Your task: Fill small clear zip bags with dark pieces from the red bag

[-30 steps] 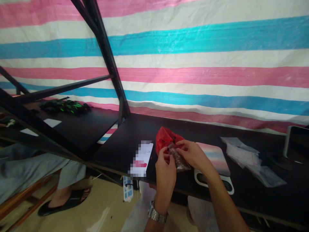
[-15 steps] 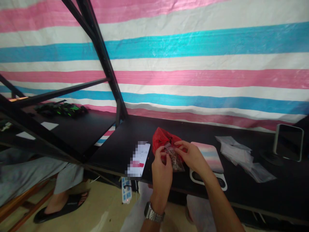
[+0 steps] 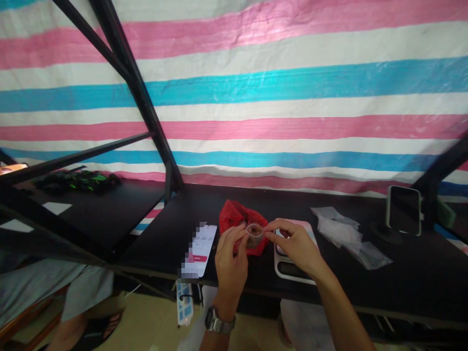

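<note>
Between my hands a small clear plastic bag (image 3: pixel 255 231) has its mouth spread into an oval. My left hand (image 3: pixel 231 253), with a metal watch on its wrist, pinches the bag's left edge. The right edge is pinched between the thumb and fingers of my right hand (image 3: pixel 294 243). Something brownish shows through the bag, too blurred to name. Right behind and below it sits a red plastic bag (image 3: pixel 237 213), its top open and its contents dark. A kitchen scale (image 3: pixel 292 273) with a pink-and-white top lies partly under my right hand.
A phone (image 3: pixel 201 246) showing a timer lies left of the red bag. To the right are several flat clear bags (image 3: pixel 343 231) and a device on a stand (image 3: pixel 404 209). Black metal frame bars (image 3: pixel 146 107) rise at left. Another person's leg (image 3: pixel 84 292) is at lower left.
The clear bag's mouth, pinched together before, is now pulled open into an oval. My hands have moved slightly apart. The whole view has shifted, so things sit further left.
</note>
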`<state>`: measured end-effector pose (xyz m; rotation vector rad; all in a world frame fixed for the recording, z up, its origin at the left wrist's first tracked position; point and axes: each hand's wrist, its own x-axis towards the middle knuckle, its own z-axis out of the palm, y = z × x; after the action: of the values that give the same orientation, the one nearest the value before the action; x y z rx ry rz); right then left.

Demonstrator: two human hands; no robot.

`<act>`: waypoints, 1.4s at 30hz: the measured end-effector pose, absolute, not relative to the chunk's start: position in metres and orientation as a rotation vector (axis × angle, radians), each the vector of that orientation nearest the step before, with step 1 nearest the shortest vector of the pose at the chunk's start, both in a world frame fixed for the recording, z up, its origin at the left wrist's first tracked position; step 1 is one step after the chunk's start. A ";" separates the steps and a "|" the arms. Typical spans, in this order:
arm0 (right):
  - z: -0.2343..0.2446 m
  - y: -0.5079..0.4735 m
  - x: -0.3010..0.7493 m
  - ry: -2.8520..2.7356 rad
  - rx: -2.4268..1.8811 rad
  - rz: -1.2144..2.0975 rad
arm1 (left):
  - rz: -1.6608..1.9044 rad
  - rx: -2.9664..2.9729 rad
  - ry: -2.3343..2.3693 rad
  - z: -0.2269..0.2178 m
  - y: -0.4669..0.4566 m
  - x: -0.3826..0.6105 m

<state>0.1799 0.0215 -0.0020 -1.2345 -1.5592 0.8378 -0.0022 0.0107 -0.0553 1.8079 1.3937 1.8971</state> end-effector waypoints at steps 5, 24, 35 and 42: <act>-0.003 0.017 0.200 -1.441 -1.300 0.800 | 1.818 1.715 1.313 -0.050 0.013 0.014; -0.051 0.041 0.285 -1.428 -1.808 0.412 | 1.477 1.940 1.361 -0.057 0.052 0.079; -0.069 0.032 0.306 -0.932 -1.803 0.132 | 2.046 2.279 1.239 -0.065 0.029 0.047; -0.065 0.037 0.300 -0.947 -1.671 0.218 | 2.103 2.258 1.198 -0.063 0.027 0.045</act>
<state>0.2996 0.0370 -0.0647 -1.6714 -0.9466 0.2179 0.0449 0.0269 -0.0635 2.2579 1.1982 2.1033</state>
